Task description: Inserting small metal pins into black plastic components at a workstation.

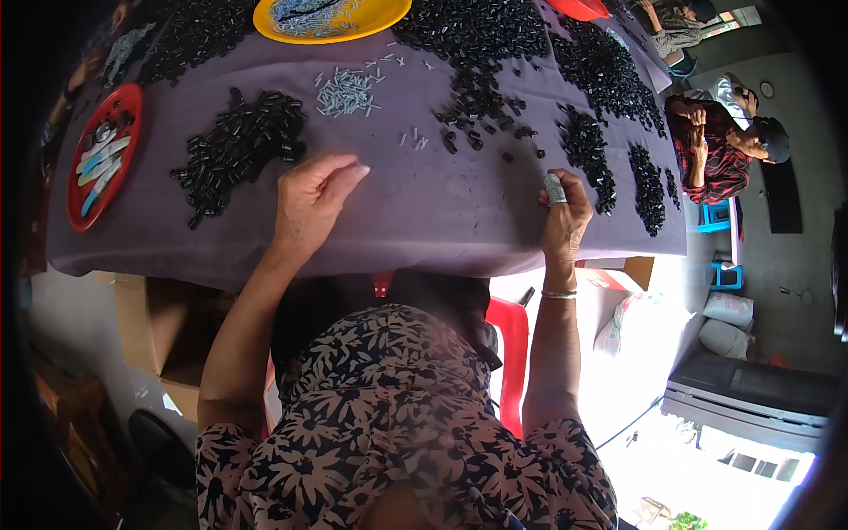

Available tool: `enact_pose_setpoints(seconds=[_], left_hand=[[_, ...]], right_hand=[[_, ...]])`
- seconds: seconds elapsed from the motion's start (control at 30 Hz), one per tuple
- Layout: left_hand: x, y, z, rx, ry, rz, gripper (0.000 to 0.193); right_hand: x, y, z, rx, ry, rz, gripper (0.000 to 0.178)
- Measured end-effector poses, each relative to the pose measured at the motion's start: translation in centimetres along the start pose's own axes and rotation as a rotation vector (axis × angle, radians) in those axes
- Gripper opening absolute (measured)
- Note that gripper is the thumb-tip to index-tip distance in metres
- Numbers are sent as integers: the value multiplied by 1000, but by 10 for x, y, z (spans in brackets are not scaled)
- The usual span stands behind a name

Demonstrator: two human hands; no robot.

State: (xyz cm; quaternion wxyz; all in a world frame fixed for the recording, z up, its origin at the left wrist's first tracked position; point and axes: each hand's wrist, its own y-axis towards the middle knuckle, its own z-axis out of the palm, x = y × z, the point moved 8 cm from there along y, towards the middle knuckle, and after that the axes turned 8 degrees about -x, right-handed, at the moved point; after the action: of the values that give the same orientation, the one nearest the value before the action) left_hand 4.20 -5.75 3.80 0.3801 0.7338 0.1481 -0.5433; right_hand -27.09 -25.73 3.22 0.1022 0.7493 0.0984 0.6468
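My left hand (311,199) is over the near part of the table, its thumb and forefinger pressed together in a pinch. Whatever it may hold is too small to make out. Just left of it lies a pile of small black cylindrical parts (243,141). Further off is a little heap of short pale pins (346,93), with a few loose ones to its right. My right hand (567,216) is curled shut beside a strip of black parts (585,150); its thumb has a silvery-grey wrapping. What its fingers hold, if anything, is hidden.
A purple-grey cloth (397,221) covers the table. At left stands a red tray (75,190) with knife-like tools. A yellow plate (384,26) of pale pins sits at the far edge. More black parts (477,35) spread across the back. Another person (720,146) is at right.
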Motion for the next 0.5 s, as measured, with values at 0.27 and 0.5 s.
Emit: enact_pose_setpoints(seconds=[0.27,0.5], left_hand=[[16,-2,-2,77,-116,-236,40],[12,0,-1,85,-33,-120,46]], right_hand=[[0,-28,-7,-9,-54,18,6],[24,-41,34,239,-364,-208,11]])
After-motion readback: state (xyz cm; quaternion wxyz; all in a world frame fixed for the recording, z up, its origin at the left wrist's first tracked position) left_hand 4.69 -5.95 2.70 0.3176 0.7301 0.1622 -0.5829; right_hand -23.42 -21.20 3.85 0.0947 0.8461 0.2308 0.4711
